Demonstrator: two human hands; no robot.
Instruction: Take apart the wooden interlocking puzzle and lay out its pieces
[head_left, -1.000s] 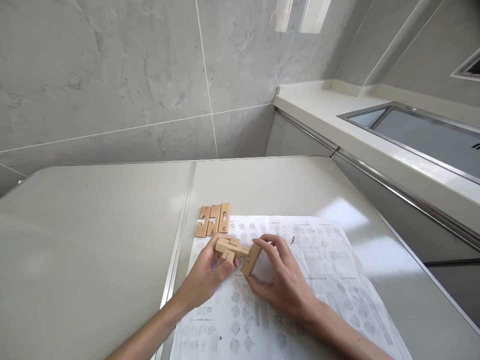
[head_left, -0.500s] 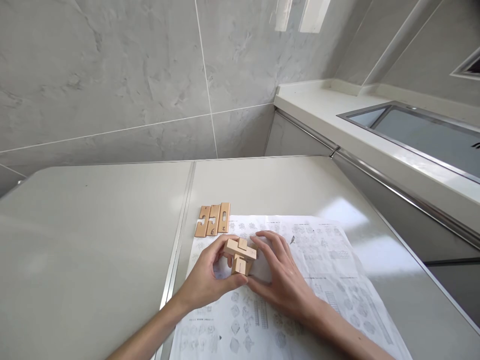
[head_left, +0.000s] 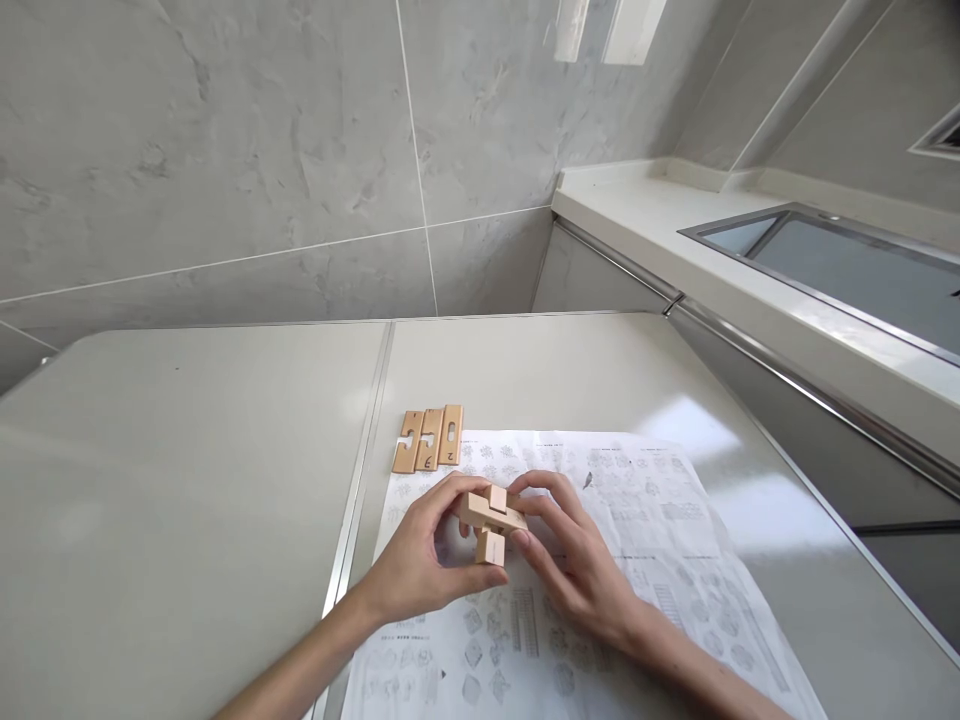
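Note:
A partly joined wooden burr puzzle (head_left: 491,522) of notched light-wood bars is held just above a printed instruction sheet (head_left: 645,530). My left hand (head_left: 416,560) pinches it from the left with thumb and fingers. My right hand (head_left: 570,560) grips it from the right, fingers curled on its top and side. Three loose notched wooden pieces (head_left: 429,439), with numbers written on them, lie side by side beyond the sheet's far left corner, apart from both hands.
The sheet lies on a pale grey table (head_left: 187,480) with a metal seam (head_left: 360,480) running toward me. A grey tiled wall (head_left: 262,150) stands behind. A white counter (head_left: 675,230) with a steel sink (head_left: 840,270) runs along the right.
The separate bar in my right hand has been brought in and joined to the cluster. Both hands have closed around the assembled block and shifted it slightly right.

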